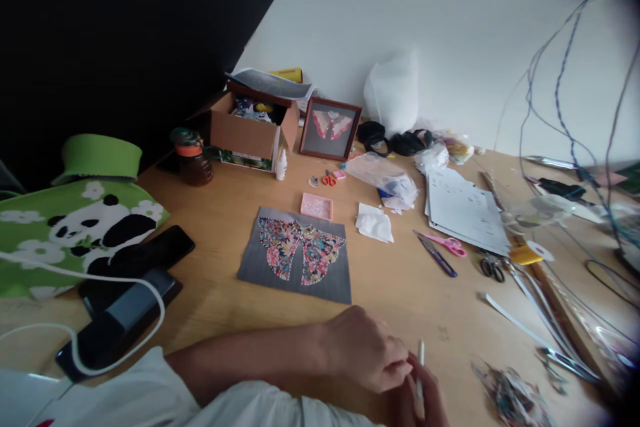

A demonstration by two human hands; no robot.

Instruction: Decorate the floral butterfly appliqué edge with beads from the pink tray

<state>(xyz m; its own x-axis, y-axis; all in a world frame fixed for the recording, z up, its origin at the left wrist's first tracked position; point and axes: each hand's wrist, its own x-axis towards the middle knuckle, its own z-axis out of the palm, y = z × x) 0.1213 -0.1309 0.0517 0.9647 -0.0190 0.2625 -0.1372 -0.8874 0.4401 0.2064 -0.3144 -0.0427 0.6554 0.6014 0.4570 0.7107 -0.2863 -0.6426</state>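
My left hand [367, 350] reaches across the table's front, its fingers curled and meeting my right hand; whatever may be in them is hidden. Between the fingers of my right hand [430, 397], partly cut off at the bottom edge, a slim white pen-like stick [421, 360] points upward. Beyond my hands lies a dark grey fabric sheet [327, 288] bearing a flowered butterfly-shaped piece [317, 267] edged with small white beads. Just behind it sits a pink tray [317, 207] of tiny pale beads. A folded white tissue [375, 222] is to its right.
Pink-handled scissors [453, 245], a dark-handled cutter [440, 259] and paper sheets [463, 203] lie to the right, with thread scraps [515, 393] nearer. At the back stand a cardboard box [245, 133], a framed picture [330, 130] and a white bottle [281, 165]. Phones [120, 320] and a cable are left.
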